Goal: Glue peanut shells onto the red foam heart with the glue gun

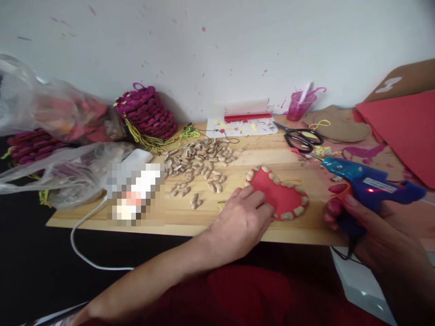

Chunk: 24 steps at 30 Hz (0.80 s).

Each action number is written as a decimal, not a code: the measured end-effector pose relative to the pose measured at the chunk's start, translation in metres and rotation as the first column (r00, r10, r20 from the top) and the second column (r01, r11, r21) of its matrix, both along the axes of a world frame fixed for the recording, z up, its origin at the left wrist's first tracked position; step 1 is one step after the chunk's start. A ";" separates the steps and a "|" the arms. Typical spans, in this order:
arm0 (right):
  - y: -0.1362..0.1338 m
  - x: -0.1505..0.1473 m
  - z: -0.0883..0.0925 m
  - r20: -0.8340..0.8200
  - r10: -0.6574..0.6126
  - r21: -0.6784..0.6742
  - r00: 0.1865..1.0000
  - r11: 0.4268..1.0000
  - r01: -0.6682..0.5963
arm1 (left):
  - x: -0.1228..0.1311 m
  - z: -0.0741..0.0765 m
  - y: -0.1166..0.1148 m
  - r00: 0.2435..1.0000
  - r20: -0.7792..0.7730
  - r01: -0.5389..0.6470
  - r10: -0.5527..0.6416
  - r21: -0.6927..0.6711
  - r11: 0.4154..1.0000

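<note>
A red heart (pixel 280 194) edged with peanut shells lies on the wooden board (pixel 176 217) near its front edge. My left hand (pixel 241 222) rests on the heart's lower left side, fingers curled down against it. My right hand (pixel 360 226) grips a blue hot glue gun (pixel 367 185) by the handle, a finger on its orange trigger. The gun's nozzle points left, just right of the heart and apart from it. A small red light glows on the gun.
A heap of peanut shells (pixel 197 160) lies mid-board. Black scissors (pixel 301 137), a pink cup (pixel 301 105) and red paper sheets (pixel 404 131) sit at the back right. Plastic bags (pixel 61 172) and purple woven pieces (pixel 146 113) fill the left. A white cable (pixel 81 244) hangs off the front.
</note>
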State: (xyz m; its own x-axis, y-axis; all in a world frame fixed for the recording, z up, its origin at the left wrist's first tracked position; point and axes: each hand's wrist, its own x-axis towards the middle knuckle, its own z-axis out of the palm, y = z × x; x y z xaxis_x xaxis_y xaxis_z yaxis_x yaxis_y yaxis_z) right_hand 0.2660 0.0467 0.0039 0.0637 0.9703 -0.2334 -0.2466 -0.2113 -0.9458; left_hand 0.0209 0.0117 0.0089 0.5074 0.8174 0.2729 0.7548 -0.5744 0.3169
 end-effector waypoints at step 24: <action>0.010 0.003 -0.009 0.104 -0.063 -0.028 0.993 0.997 0.066 | -0.034 -0.005 -0.017 0.966 0.259 -0.027 0.005 0.081 0.996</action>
State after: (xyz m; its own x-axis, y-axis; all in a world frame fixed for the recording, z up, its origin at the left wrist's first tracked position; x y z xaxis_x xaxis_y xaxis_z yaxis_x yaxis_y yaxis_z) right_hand 0.2686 0.0569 -0.0048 0.1514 0.9557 -0.2525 -0.1619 -0.2281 -0.9601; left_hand -0.0135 -0.0058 0.0043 0.3974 0.7937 0.4605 0.6631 -0.5953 0.4539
